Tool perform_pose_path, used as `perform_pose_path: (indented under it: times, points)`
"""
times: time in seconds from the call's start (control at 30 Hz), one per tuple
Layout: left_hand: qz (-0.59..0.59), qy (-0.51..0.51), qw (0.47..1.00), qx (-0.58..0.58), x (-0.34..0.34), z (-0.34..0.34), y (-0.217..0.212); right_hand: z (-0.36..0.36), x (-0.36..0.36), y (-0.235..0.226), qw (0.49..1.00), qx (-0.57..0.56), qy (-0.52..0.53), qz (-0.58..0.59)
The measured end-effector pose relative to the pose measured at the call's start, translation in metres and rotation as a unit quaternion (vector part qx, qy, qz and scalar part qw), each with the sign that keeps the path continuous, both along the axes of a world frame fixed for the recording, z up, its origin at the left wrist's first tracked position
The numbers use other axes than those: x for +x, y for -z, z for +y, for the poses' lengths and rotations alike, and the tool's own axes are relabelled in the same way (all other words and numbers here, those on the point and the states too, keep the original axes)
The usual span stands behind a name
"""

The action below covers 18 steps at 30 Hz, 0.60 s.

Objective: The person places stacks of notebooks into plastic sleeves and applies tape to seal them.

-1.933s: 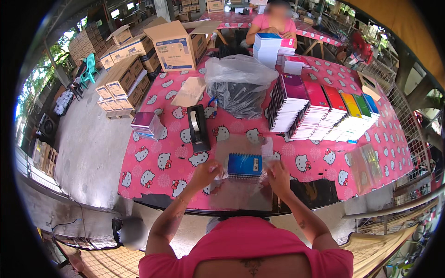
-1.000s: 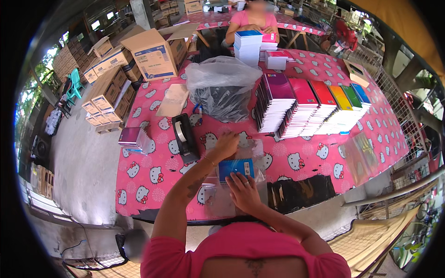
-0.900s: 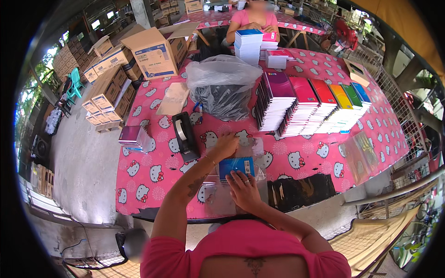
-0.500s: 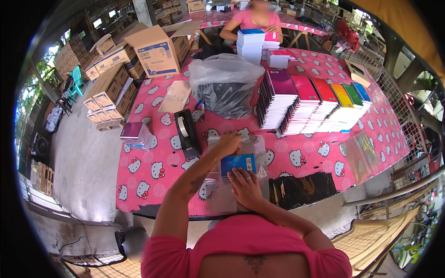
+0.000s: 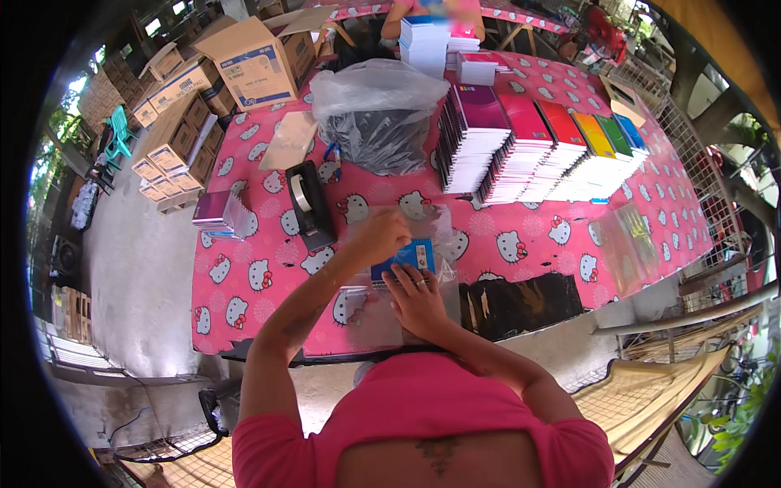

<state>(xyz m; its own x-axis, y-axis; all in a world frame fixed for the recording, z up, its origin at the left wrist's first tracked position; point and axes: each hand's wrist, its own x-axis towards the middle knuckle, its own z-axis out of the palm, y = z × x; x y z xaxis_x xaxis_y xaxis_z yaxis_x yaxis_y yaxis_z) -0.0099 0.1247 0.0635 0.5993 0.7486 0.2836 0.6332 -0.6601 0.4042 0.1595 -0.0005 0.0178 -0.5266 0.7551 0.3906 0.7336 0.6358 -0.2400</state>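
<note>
A blue spiral notebook (image 5: 421, 254) lies at the near middle of the table, on and partly within clear plastic (image 5: 443, 281). My right hand (image 5: 416, 301) rests on its near part with the fingers stretched out and flat. Over the notebook's far left corner, my left hand (image 5: 386, 234) is closed with its fingers curled under. Whatever those fingers hold is hidden; clear plastic lies right around them. A black tape dispenser (image 5: 309, 203) stands left of my left hand.
Tall stacks of spiral notebooks (image 5: 480, 134) stand at the back right. A large plastic bag of black items (image 5: 374, 122) sits at the back middle. Left are a small notebook stack (image 5: 218, 213) and an open carton (image 5: 256, 73). Clear sleeves (image 5: 626, 248) lie right. Another person (image 5: 399, 20) sits across the table.
My left hand has curled closed and drawn a little nearer to the notebook. My right hand stays flat on the notebook. The whole view has shifted slightly.
</note>
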Motion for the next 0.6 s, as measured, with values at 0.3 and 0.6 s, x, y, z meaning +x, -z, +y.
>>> perform_pose_path:
  times: [0.3, 0.6]
  points:
    - [-0.010, -0.167, 0.984, 0.059, 0.034, -0.082, 0.035, 0.000, -0.003, 0.025, 0.999, -0.016, 0.000, -0.027]
    - [-0.093, -0.160, 0.967, -0.172, 0.021, -0.083, 0.013, 0.021, 0.016, 0.017, 0.924, -0.204, 0.025, 0.322]
